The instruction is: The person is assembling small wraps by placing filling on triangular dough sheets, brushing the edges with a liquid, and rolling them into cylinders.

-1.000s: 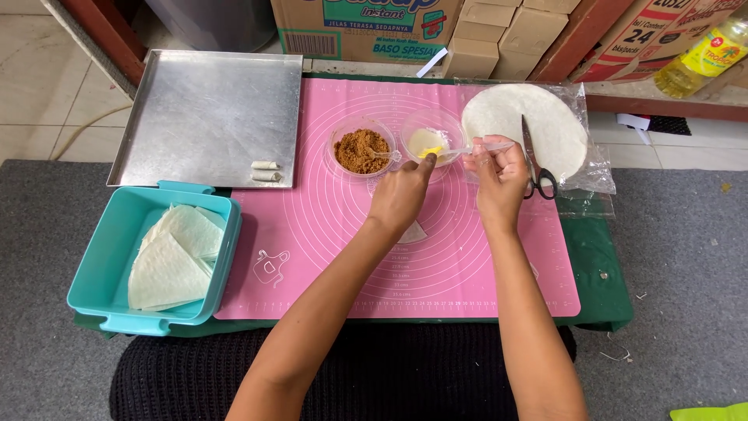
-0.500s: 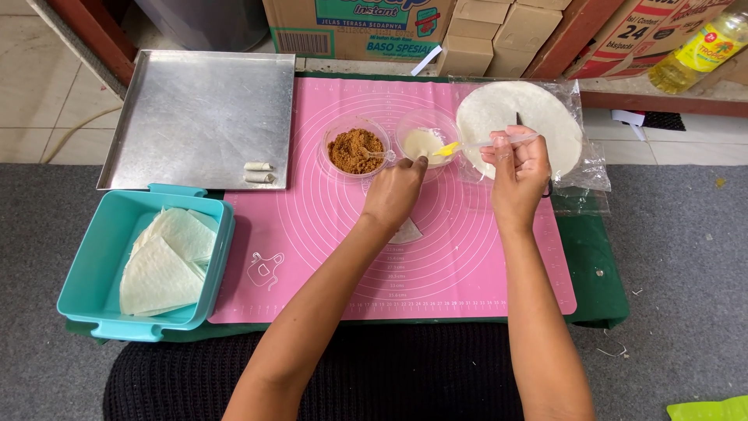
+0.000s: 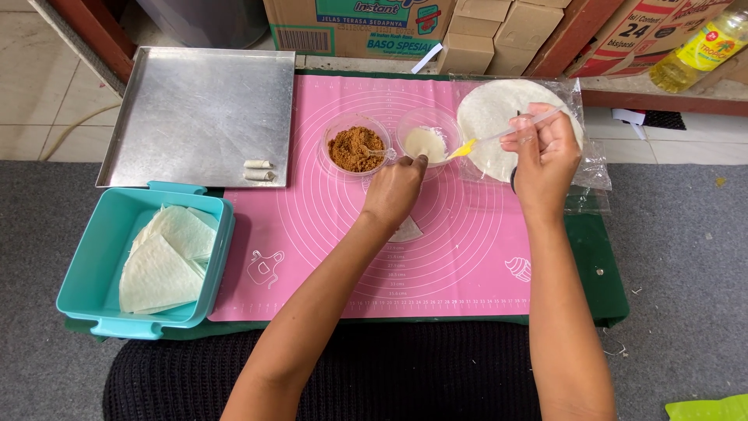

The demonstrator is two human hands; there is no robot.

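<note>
A pink silicone mat is seen on a low table; cardboard boxes and a yellow oil bottle lie beyond the fingers. A clear-handled, yellow-tipped brush is pinched in the right hand. The left hand, fingers loosely curled, touches the clear paste bowl. A triangular wrapper piece lies beneath the left wrist.

Both forearms reach far over the middle. Left hand curled loosely, fingertips pointing far. Right hand pinched shut, knuckles up, farther right.
</note>
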